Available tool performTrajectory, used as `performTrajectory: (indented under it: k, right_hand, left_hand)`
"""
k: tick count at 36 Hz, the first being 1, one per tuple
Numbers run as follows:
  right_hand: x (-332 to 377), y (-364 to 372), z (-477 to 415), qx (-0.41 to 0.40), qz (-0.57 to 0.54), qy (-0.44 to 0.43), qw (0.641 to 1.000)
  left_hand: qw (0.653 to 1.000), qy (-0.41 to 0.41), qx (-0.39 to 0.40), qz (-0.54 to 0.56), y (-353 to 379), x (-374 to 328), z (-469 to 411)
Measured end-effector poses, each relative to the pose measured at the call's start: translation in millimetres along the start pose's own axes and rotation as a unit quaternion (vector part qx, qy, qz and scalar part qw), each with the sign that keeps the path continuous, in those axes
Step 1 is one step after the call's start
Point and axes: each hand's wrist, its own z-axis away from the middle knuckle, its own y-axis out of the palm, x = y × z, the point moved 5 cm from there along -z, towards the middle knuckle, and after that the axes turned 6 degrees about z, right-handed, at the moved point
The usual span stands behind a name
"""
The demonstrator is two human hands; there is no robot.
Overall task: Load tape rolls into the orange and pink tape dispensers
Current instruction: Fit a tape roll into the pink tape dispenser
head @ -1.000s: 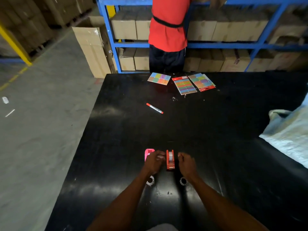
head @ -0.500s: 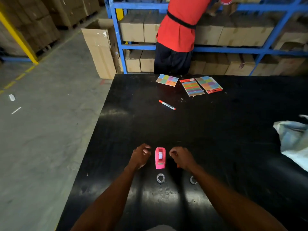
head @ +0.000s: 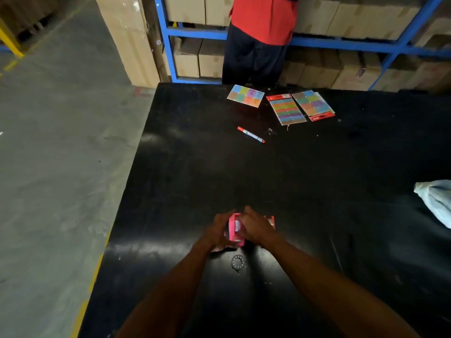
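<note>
The pink tape dispenser (head: 234, 231) is held between both hands near the table's front, with a pale tape roll showing inside it. My left hand (head: 217, 231) wraps its left side and my right hand (head: 255, 228) covers its right side and top. Just behind my right hand, only the edge of the orange tape dispenser (head: 271, 220) shows on the black table (head: 317, 179). One small tape roll (head: 237, 262) lies flat on the table just below the hands. A second roll seen earlier is hidden by my right arm.
A red-capped marker (head: 251, 134) lies mid-table. Colourful sticker sheets (head: 246, 95) (head: 287, 111) (head: 312, 105) lie at the far edge. A pale plastic bag (head: 436, 201) sits at the right edge. A person in a red top (head: 261, 32) stands by blue shelving (head: 168, 40) with cardboard boxes.
Both hands have closed in on the pink dispenser, which stood free between them half a second ago. The orange one, held a second ago, now sits behind my right hand.
</note>
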Motion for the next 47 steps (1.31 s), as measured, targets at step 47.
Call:
performTrajectory:
  k: [47]
  right_hand:
    - [20.5, -37.4, 22.6, 0.011, -0.025, -0.005, 1.0]
  left_hand:
    - [0.974, -0.017, -0.146, 0.17, -3.1, -19.0, 28.2]
